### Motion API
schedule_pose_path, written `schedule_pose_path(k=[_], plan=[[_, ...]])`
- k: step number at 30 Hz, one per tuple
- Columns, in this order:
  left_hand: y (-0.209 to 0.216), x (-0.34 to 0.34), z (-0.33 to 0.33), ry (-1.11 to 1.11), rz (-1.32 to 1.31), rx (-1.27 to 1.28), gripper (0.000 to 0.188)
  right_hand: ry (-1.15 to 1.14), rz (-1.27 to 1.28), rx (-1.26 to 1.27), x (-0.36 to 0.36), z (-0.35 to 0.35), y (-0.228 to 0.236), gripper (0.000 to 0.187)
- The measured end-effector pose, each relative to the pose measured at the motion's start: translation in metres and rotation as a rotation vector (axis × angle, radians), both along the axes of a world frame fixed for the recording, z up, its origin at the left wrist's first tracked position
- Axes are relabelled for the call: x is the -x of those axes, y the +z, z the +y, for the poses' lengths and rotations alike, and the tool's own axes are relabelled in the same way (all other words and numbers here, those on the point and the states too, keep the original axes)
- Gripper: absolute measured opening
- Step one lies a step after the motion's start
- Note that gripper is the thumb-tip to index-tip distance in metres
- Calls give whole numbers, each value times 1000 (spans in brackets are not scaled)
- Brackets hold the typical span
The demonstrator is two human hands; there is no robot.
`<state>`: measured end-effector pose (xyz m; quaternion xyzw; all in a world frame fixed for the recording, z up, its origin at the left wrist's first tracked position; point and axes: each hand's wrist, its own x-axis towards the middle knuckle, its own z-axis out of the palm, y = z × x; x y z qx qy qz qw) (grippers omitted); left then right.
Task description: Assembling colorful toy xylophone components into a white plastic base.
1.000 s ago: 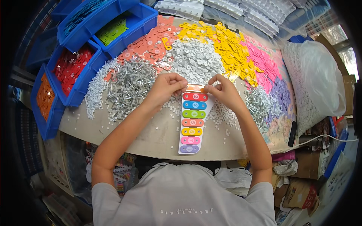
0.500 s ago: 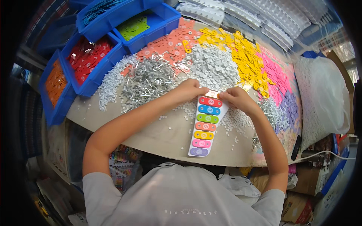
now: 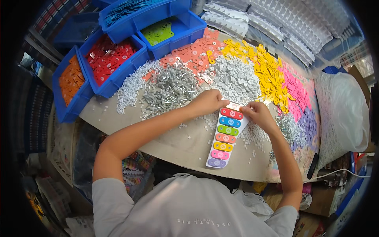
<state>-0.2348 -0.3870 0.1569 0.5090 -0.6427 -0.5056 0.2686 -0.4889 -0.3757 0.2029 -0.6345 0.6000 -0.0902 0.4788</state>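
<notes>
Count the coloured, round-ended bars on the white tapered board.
7 bars visible, top to bottom: red, blue, green, coral, yellow, pink, purple. Another may be hidden by the right hand.

My board (image 3: 242, 123) is white; its bars (image 3: 227, 130) include red, blue, green, coral, yellow, pink and lilac. My shirt (image 3: 185, 205) is pale grey, the surface (image 3: 169, 144) beige, the bins (image 3: 125, 75) blue, the pins (image 3: 169, 89) silver.

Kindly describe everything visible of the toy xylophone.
The toy xylophone has a white, plastic-looking base, narrower at the near end. Glossy bars cross it: red, blue, green, salmon, yellow, pink, purple, with round fasteners; the farthest is partly covered. It seems to lie aslant on the table, left hand and right hand touching its far end.
</notes>
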Motion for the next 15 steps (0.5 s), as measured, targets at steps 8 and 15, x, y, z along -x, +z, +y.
schedule_pose_path(k=[8, 15], plan=[[49, -144, -25, 332, -410, 833, 21, -340, 700, 977, 109, 66, 24, 14], [17, -202, -22, 209, -635, 802, 20, -342, 954, 711, 214, 120, -32, 40]])
